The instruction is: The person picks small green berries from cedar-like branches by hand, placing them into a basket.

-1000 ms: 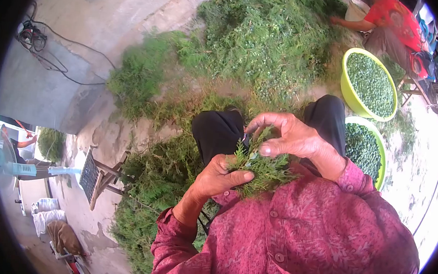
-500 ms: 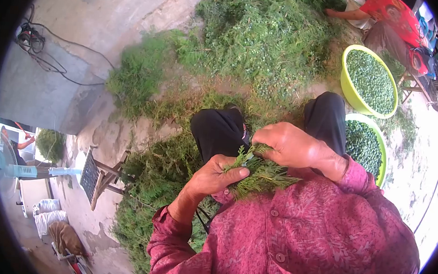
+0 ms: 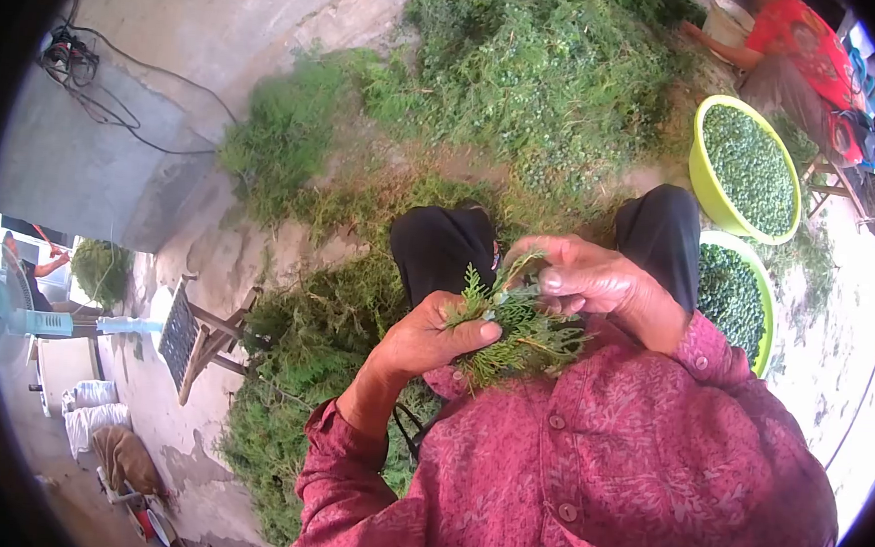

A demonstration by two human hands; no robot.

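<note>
My left hand (image 3: 423, 341) is closed on a green leafy sprig (image 3: 518, 344), its thumb lying across the stems. Above and to the right, my right hand (image 3: 592, 281) has its fingers bent at the sprig's upper edge. Whether anything is pinched between those fingertips is too small to tell. Small pale bluish berries show on the sprig between the hands. Both hands are over my lap, in front of the pink shirt.
A large heap of green branches (image 3: 540, 79) lies ahead. Two yellow-green basins, the upper (image 3: 704, 175) and the lower (image 3: 769, 294), hold green berries at the right. A co-worker in red (image 3: 807, 45) sits beyond. A wooden stool (image 3: 203, 339) stands at the left.
My right hand has turned, showing more of its fingers and thumb beside the sprig. My left hand keeps its hold. The whole view has shifted slightly.
</note>
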